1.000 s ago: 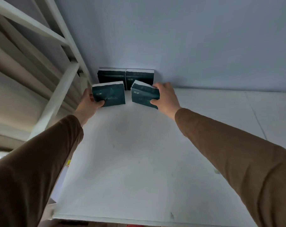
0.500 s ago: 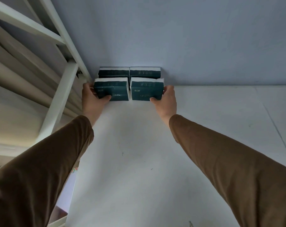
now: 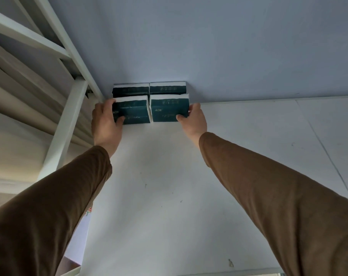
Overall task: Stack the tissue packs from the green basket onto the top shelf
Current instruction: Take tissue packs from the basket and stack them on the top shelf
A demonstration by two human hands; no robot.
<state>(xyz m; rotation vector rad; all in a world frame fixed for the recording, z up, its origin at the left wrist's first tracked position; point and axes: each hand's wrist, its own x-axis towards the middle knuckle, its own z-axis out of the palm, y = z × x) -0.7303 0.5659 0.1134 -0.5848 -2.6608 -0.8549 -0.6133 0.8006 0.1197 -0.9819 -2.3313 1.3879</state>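
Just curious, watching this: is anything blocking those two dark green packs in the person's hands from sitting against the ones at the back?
Nothing visible. The left hand and right hand hold the front tissue packs directly before the back packs on the shelf.

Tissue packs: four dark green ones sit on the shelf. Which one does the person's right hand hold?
The front right tissue pack: the right hand grips its right end. The left hand holds its neighbour; the back two are untouched.

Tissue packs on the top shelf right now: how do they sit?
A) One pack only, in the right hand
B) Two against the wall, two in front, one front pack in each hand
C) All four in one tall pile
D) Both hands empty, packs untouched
B: two rear packs stand at the wall; the left hand grips the front left pack, the right hand the front right pack.
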